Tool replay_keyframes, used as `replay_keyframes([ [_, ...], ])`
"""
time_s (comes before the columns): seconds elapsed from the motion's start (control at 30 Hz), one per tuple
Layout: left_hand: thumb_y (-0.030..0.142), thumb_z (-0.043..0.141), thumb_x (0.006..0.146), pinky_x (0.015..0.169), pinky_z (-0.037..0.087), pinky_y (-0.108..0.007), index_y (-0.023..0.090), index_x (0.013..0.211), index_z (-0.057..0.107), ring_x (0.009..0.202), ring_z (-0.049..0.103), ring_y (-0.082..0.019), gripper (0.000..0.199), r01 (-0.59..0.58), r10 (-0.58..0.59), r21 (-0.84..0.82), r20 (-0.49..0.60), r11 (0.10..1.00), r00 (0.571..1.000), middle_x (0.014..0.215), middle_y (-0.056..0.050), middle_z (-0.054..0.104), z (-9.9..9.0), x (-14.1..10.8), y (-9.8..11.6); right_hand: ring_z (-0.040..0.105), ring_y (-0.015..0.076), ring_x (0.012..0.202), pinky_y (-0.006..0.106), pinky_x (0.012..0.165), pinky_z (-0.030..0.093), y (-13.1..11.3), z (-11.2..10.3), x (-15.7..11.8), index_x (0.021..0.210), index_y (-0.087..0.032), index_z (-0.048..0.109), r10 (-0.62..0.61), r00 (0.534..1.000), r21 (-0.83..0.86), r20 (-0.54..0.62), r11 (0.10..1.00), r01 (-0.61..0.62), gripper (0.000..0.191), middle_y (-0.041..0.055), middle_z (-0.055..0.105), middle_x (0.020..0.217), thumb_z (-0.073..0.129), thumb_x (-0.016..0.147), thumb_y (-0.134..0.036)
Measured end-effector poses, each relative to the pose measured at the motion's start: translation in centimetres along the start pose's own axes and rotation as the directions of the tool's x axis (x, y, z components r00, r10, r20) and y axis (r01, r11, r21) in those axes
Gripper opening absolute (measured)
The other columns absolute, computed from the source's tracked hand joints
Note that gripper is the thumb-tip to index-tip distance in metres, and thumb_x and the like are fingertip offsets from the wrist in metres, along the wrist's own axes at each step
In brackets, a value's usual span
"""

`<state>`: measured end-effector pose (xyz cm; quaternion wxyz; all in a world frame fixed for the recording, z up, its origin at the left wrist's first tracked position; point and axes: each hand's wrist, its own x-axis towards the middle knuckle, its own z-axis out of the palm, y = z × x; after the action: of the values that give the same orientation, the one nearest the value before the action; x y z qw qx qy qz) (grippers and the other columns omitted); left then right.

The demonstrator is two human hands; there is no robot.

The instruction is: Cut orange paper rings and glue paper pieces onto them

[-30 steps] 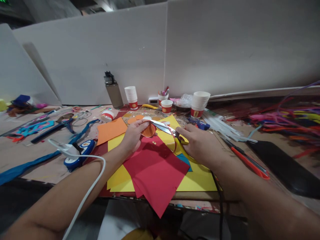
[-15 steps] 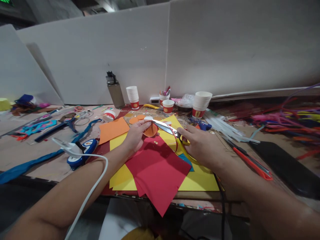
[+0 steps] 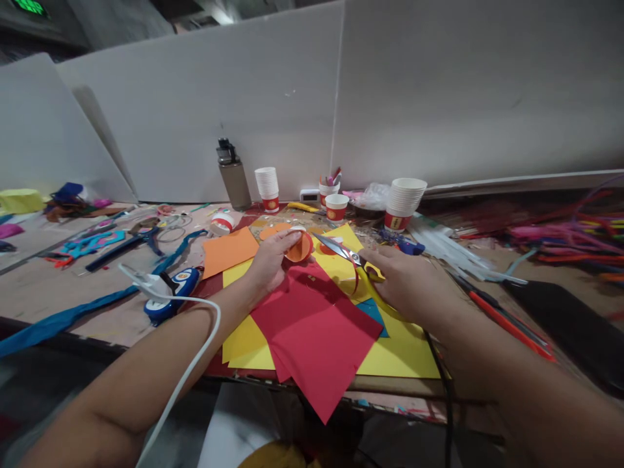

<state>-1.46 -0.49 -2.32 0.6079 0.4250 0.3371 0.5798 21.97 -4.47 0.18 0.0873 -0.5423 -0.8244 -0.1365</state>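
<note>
Scissors [image 3: 355, 257] have pulled clear of the orange round piece [image 3: 299, 248]: half a second ago the tips overlapped its edge, now there's a visible gap, tips just right of it. Right hand [image 3: 402, 276] shifted right relative to the left hand [image 3: 270, 265]; the whole view also swung a bit left, so cups and bottle sitting further right in frame is camera, not them. Round piece has turned slightly, now showing more of its red rim. My read: no cut at this instant, blades out of contact, piece being held or re-angled. Left fingers closed in a pinch, thumb on the near face, others behind, on the round piece. Right fingers curled around the yellow handles, thumb side up; finger spread inside the loops is hidden, and can't tell if the blades are slightly parted. Round piece is up off the stack, above the far end of the red paper [image 3: 319, 344], which lies over the yellow paper [image 3: 400, 357]. Orange sheet [image 3: 229, 252] sits to the left of the left hand, apart. Thin red strip [image 3: 357, 281] curls just below the scissors pivot; attachment unclear.
</note>
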Motion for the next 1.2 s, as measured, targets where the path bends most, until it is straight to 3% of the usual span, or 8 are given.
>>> replay_keyframes([
  [0.17,0.024,0.077,0.068,0.059,0.047,-0.019,0.013,0.083,0.064,0.062,0.06,-0.009,0.024,-0.064,0.065,0.025,-0.026,0.998,0.998,0.071,0.0,0.066,0.1,0.1,-0.1,0.066,0.0201,0.082,0.025,0.063,0.041,0.4,0.6,0.4,0.107,-0.021,0.07,0.079,0.997,0.338,0.013,0.938,-0.079,0.029,0.0062,0.073,0.101,0.055,0.083,-0.021],
  [0.3,0.027,0.074,0.073,0.065,0.046,-0.021,0.014,0.087,0.063,0.068,0.06,-0.01,0.022,-0.108,0.104,0.137,0.032,0.985,0.994,0.079,-0.001,0.067,0.2,-0.1,-0.9,0.063,0.0178,0.069,0.025,0.059,0.043,0.0,1.1,0.4,0.105,-0.018,0.069,0.135,0.99,0.692,0.039,0.711,-0.124,0.033,0.0029,0.071,0.081,0.06,0.084,-0.041],
  [0.47,0.025,0.066,0.082,0.07,0.045,-0.021,0.017,0.092,0.057,0.074,0.058,-0.009,0.016,-0.196,0.168,0.261,0.126,0.945,0.978,0.082,0.001,0.063,1.5,-1.4,-1.7,0.06,0.0167,0.073,0.025,0.062,0.045,-1.4,1.3,0.3,0.117,-0.021,0.061,0.167,0.986,0.863,0.002,0.498,-0.086,0.051,0.0019,0.068,0.087,0.072,0.075,-0.047],
  [0.73,0.025,0.063,0.084,0.069,0.047,-0.02,0.018,0.089,0.05,0.074,0.057,-0.008,0.015,-0.174,0.106,0.278,0.244,0.945,0.964,0.083,0.0,0.059,3.1,-2.8,-1.7,0.058,0.0154,0.069,0.025,0.059,0.046,-2.6,1.1,0.3,0.113,-0.019,0.061,0.18,0.984,0.894,0.009,0.44,-0.089,0.04,0.002,0.067,0.083,0.068,0.078,-0.035],
  [0.93,0.037,0.068,0.079,0.053,0.054,-0.026,0.02,0.097,0.049,0.062,0.064,-0.014,0.031,-0.02,-0.031,0.247,0.198,0.969,0.98,0.077,0.001,0.065,2.4,-2.2,-1.9,0.062,0.0177,0.078,0.027,0.067,0.048,-2.4,1.3,0.3,0.115,-0.019,0.062,0.187,0.982,0.895,0.004,0.438,-0.087,0.038,0.0033,0.069,0.091,0.066,0.082,-0.038],
  [1.03,0.035,0.068,0.079,0.061,0.06,-0.031,0.018,0.101,0.057,0.073,0.067,-0.016,0.031,-0.107,0.087,0.286,0.083,0.952,0.993,0.087,-0.003,0.069,1.4,-1.4,-1.7,0.062,0.02,0.085,0.03,0.072,0.049,-1.7,1.2,0.3,0.119,-0.02,0.058,0.162,0.987,0.88,0.002,0.469,-0.079,0.045,0.0054,0.068,0.1,0.066,0.082,-0.044],
  [1.13,0.033,0.066,0.08,0.079,0.06,-0.034,0.016,0.105,0.065,0.089,0.067,-0.017,0.031,-0.247,0.257,0.338,0.016,0.908,0.966,0.102,-0.005,0.069,0.5,-0.5,-1.5,0.06,0.0227,0.099,0.033,0.082,0.048,-1.0,0.9,0.1,0.117,-0.021,0.055,0.093,0.993,0.868,-0.076,0.496,0.02,0.042,0.0078,0.064,0.112,0.06,0.085,-0.048],
  [1.2,0.033,0.065,0.08,0.08,0.06,-0.034,0.018,0.107,0.067,0.09,0.066,-0.016,0.031,-0.285,0.308,0.362,-0.006,0.888,0.952,0.103,-0.005,0.068,0.0,-0.1,-1.5,0.061,0.0221,0.096,0.033,0.08,0.049,-0.8,0.6,-0.1,0.11,-0.021,0.057,0.066,0.995,0.85,-0.074,0.526,0.028,0.037,0.0067,0.065,0.106,0.058,0.087,-0.049],
])
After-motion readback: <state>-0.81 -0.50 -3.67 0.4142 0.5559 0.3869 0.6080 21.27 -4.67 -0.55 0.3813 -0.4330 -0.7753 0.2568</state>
